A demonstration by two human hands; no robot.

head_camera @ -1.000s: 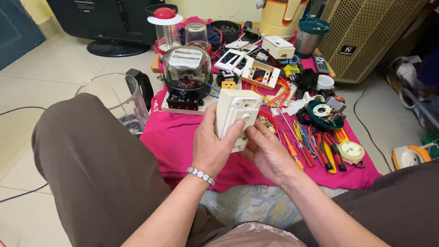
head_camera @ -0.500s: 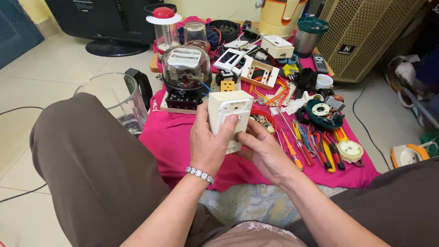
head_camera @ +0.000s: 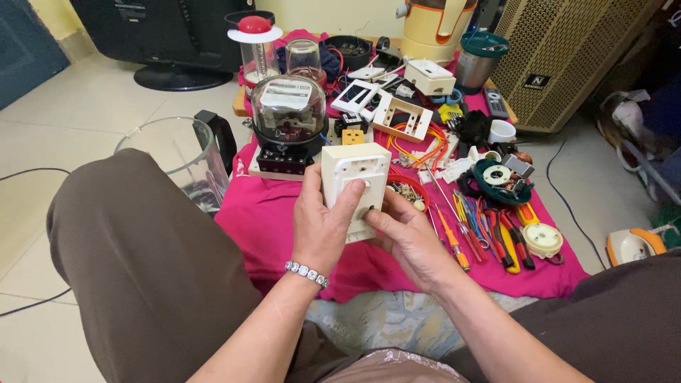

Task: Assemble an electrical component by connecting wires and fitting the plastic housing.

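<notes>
Both of my hands hold a cream plastic box-shaped housing [head_camera: 355, 170] upright above the pink cloth [head_camera: 269, 220]. My left hand [head_camera: 323, 227] wraps its left side, thumb pressed on the front face. My right hand [head_camera: 408, 237] grips its lower right edge from beneath, fingers on the front. A beaded bracelet [head_camera: 306, 274] sits on my left wrist. Just beyond the housing stands a glass-domed electric meter [head_camera: 289, 117] on a black base.
A clear blender jug [head_camera: 177, 159] stands left of the cloth by my knee. Screwdrivers and pliers [head_camera: 482, 230] lie to the right, with a green round part [head_camera: 500, 177], white switch plates [head_camera: 386, 106], a clothes iron [head_camera: 635, 245] and a speaker cabinet [head_camera: 567, 57].
The housing has shifted slightly lower and nearer to me. My left thumb has moved onto its front face, and my right fingers have come onto its lower right corner.
</notes>
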